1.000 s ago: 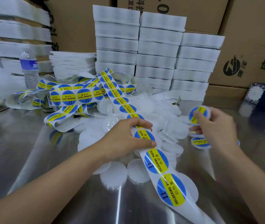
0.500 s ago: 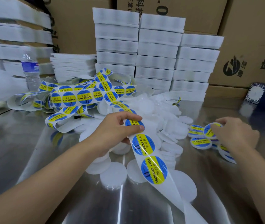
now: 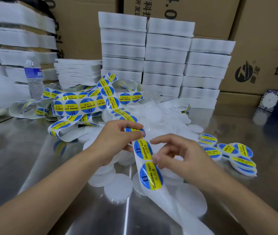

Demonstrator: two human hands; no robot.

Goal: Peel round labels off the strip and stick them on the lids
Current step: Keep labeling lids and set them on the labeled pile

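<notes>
— Gripping what, at the left?

— Pinching the label strip [image 3: 142,150] between the thumb and curled fingers of the left hand [image 3: 117,138], holding it raised over the heap, just above a blue-and-yellow sticker reading SOLDERING PASTE.

— And doing what, at the right?

— Reaching in with the right hand [image 3: 182,158], curling the fingers loosely, stretching the index finger out apart from the thumb, touching the strip with the thumb tip at the top edge of the lowest label [image 3: 151,175]. Catching that edge or merely resting on it: impossible to tell.

— Running where, that strip?

— Trailing out of a tangle of loops at the far left, crossing the heap, passing through the left hand and sloping down toward the near edge, ending in bare backing.

— Lying where, the lids?

— Piling up as bare white lids [image 3: 153,114] mid-table behind both hands, spilling a few flat discs forward; sitting apart at the right as labelled lids [image 3: 228,150], overlapping in a small cluster.

— Standing behind?

— Rising in columns of white trays [image 3: 165,56] against cardboard boxes [image 3: 261,31], flanking a water bottle [image 3: 33,77] standing upright at the far left of the steel table [image 3: 33,167].
</notes>
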